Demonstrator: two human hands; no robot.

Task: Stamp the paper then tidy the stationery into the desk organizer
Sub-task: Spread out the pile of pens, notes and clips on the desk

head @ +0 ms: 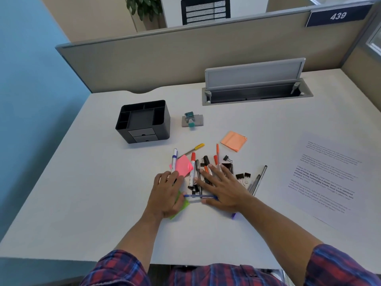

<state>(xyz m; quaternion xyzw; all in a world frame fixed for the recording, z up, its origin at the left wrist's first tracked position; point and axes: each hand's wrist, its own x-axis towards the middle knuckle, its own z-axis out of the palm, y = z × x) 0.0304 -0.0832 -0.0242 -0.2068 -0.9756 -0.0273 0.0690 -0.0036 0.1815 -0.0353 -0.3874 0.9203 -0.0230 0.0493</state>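
A pile of pens, markers and black binder clips (242, 176) lies mid-desk. My left hand (168, 195) rests flat on a green sticky pad (179, 207), fingertips at the pink sticky pad (183, 166). My right hand (221, 187) lies with straight fingers on the pens, over a blue pen (195, 196). A red marker (192, 169) sits between the hands. The black desk organizer (142, 121) stands at the back left. The teal stamp (190, 118) sits on its grey pad. The printed paper (327, 178) lies at the right.
An orange sticky pad (234, 140) lies behind the pile. An open cable tray with raised lid (254, 84) is set into the desk at the back. A beige partition (185, 58) bounds the desk. The desk's left edge drops off beside the organizer.
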